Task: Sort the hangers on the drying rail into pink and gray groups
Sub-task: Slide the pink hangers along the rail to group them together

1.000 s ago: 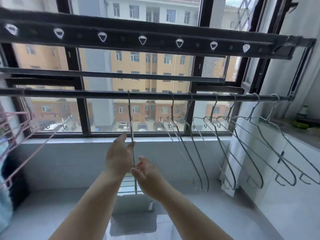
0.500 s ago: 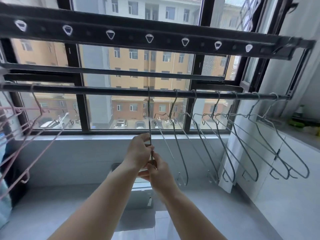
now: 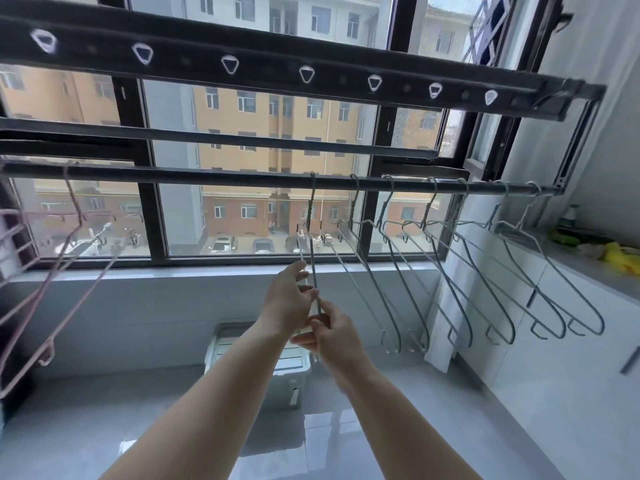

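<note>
A single wide-angle camera, worn on the person's head, faced the window almost squarely and took in everything from the perforated bar near the top edge down to the tiled floor at the bottom edge. The drying rail crossed the middle of the frame, its lines bowed by the lens. Both forearms entered from the bottom edge, so the left hand and right hand sat within arm's reach, holding a gray hanger just below centre. Pink hangers lay at the left edge, a counter at the right edge.
</note>
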Demonstrator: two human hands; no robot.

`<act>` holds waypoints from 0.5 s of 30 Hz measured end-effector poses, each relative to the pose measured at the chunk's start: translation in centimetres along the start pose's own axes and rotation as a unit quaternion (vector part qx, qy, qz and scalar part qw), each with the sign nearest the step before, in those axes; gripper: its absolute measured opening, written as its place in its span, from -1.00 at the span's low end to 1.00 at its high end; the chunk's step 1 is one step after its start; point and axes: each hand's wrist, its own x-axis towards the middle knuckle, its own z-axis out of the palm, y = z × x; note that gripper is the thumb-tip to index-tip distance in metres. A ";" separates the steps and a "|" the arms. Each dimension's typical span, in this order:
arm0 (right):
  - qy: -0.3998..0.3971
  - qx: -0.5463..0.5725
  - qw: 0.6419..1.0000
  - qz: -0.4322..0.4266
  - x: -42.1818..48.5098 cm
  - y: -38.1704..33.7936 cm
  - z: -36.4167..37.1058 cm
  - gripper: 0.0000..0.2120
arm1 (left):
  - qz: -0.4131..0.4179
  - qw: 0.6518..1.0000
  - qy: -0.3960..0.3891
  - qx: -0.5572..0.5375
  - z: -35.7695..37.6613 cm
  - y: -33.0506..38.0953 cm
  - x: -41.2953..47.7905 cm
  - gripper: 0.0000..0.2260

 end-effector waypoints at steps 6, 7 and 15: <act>0.040 0.001 0.999 0.017 0.4 0.5 3.1 -0.59 | 0.063 0.997 0.033 0.025 -7.0 -0.6 -1.9 -0.58; 0.049 0.007 0.999 0.022 0.5 0.4 3.8 -0.62 | 0.073 0.996 0.047 0.029 -8.6 -0.7 -2.2 -0.57; 0.255 -0.326 0.887 -0.205 -0.9 -0.3 11.5 -0.60 | 0.095 0.950 0.218 0.202 -22.6 -4.8 -4.1 -0.57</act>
